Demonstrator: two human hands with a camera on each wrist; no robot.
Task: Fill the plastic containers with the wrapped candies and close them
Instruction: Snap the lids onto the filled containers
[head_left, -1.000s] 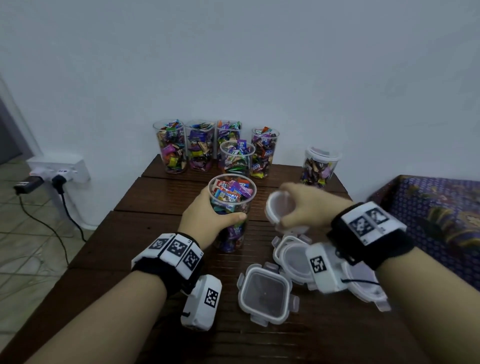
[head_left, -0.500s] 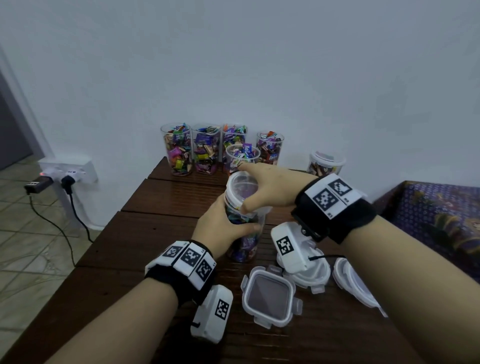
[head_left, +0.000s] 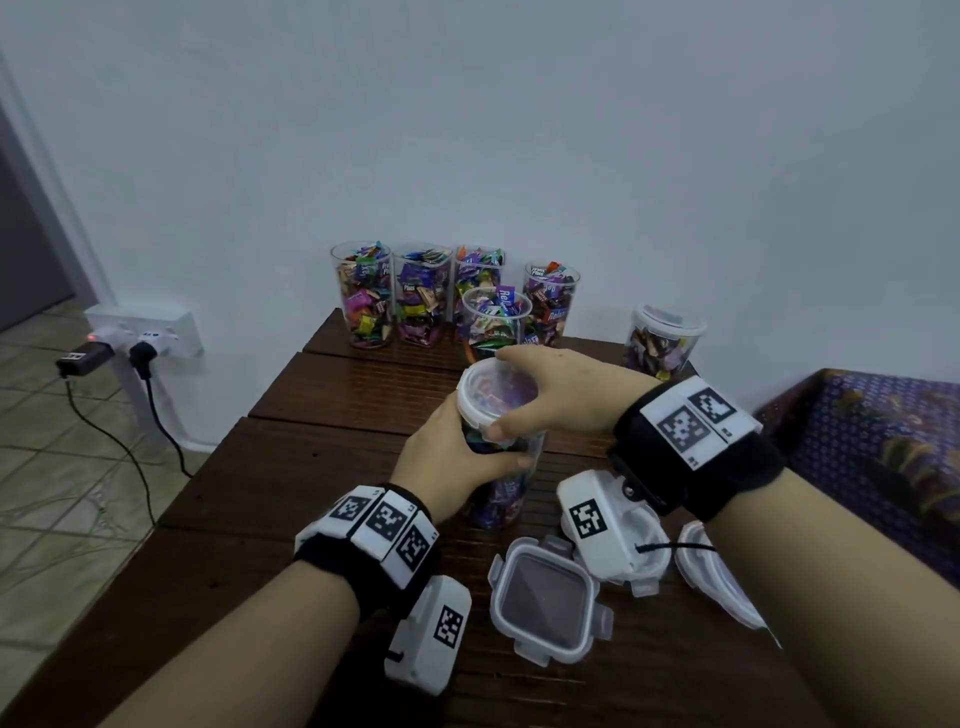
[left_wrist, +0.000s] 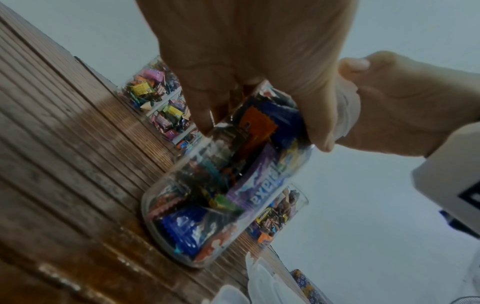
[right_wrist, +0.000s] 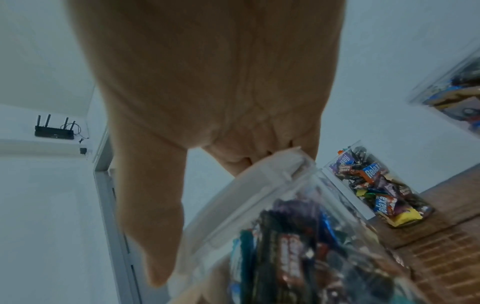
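Head view shows the left hand (head_left: 451, 457) wrapped around the candy-filled container (head_left: 498, 483), steadying it upright on the table (head_left: 322, 467). Right hand (head_left: 550, 395) fingers curl over the lid (head_left: 493, 389), apparently pressing it onto the rim.

Left hand (head_left: 447, 457) curled in a sideways grip, right hand (head_left: 550, 395) arched above, fingers (head_left: 511, 356) bent down
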